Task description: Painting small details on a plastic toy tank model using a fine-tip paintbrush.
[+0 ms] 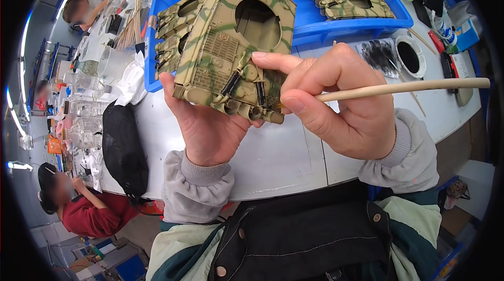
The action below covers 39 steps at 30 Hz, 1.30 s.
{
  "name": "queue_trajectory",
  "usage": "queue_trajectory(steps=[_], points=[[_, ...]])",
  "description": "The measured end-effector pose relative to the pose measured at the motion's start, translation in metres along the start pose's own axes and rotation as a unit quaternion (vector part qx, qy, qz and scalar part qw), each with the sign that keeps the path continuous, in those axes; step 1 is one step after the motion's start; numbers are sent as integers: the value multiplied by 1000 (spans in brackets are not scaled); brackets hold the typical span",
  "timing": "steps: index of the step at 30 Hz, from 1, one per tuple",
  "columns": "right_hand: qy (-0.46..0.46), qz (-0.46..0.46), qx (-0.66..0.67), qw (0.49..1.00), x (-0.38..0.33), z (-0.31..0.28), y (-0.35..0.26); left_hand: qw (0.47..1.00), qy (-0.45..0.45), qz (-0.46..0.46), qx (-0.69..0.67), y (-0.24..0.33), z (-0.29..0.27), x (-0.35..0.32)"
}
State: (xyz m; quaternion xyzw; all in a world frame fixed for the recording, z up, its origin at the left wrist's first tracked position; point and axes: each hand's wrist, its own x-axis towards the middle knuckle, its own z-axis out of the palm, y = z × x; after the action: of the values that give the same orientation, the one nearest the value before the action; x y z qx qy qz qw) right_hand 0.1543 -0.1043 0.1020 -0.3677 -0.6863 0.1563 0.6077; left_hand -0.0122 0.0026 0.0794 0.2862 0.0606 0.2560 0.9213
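My left hand (207, 131) holds up a model tank hull (212, 65) from below, its thumb along the near left corner. The hull is tan with green camouflage stripes and has a round opening in its top. Between thumb and fingers, my right hand (346, 105) grips a paintbrush (409, 87) with a pale wooden handle that points to the right. The brush's tip meets the hull's near end, beside black-painted parts (261, 93); the bristles are mostly hidden. My right index finger rests on the hull.
Behind stands a blue bin (315, 31) with several similar hulls (362, 0). At right are a white-rimmed dish of black paint (408, 55) and a black-smeared sheet (377, 56). A black mesh bag (123, 147) lies left. Co-workers sit farther left, one in a red sleeve (92, 220).
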Motion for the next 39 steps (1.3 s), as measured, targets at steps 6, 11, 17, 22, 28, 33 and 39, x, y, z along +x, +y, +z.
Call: queue_trajectory(steps=[6,11,17,22,28,33,39], points=[[4,6,10,1000,1,0,-1,1000,-13,-7,-6,0,-2,0],[5,23,30,999,1,-1,-2,1000,-14,-6,11,1,-4,-1],[4,15,21,1000,0,0,-2,1000,-4,3,-4,-1,0,0],[10,6,25,1000,1,1,-1,1000,-4,2,15,-1,-1,-1],[-2,8,13,1000,0,0,-1,1000,-3,3,1,-1,-1,0],[-2,9,10,1000,0,-1,-1,1000,-12,-4,-3,0,-2,0],[5,14,25,1000,0,1,-1,1000,-17,-1,-9,-1,-2,0]])
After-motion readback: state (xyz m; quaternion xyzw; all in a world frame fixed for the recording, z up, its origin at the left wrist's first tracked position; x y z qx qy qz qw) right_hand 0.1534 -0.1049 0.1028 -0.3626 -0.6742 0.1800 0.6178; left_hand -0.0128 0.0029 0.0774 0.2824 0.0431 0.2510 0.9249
